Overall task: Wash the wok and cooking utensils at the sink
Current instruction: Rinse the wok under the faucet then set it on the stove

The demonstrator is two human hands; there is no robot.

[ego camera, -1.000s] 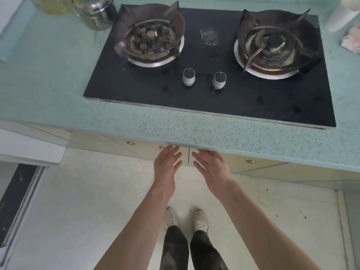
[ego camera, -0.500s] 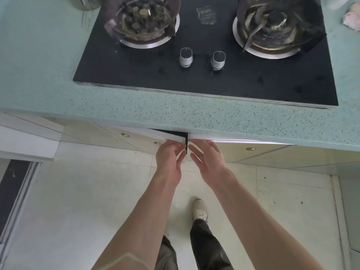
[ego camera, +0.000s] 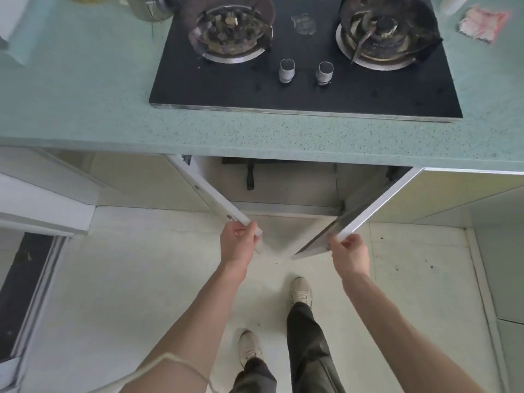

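Hob (ego camera: 306,89) on counter (ego camera: 85,103); two cabinet doors (ego camera: 215,199) open below; dark handle (ego camera: 250,177) inside cabinet

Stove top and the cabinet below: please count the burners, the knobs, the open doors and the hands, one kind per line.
Burners: 2
Knobs: 2
Open doors: 2
Hands: 2, left hand, right hand
Total: 8

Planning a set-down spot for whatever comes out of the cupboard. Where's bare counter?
Bare: the speckled green countertop left of the black glass hob, and the strip along its front edge. Crowded: the back left corner with a steel canister, and the back right with a pink cloth.
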